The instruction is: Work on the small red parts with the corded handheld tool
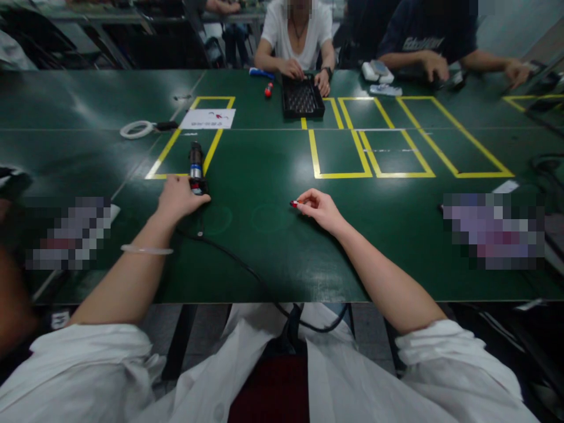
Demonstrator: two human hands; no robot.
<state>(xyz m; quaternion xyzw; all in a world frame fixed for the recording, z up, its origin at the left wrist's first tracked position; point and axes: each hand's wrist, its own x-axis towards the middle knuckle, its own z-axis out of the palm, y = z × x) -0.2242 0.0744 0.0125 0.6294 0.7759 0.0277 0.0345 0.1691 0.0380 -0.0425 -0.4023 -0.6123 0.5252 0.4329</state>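
My left hand (180,198) is at the near end of a dark cylindrical device (196,161) with a silver and blue band, its thumb on the right side and its fingers on the left. Part of the grip is hidden behind the device's base. Held in a pinch by my right hand (321,208) is a small red piece (294,204) with a dark tip, just above the green table (264,264). Its exact kind is too small to make out.
Yellow tape outlines (343,175) mark the table. A printed paper sheet (208,118) and a coiled white cable (137,130) lie at far left. Across from me, a person works at a black tray (303,97). A black cable (233,255) runs over the near edge.
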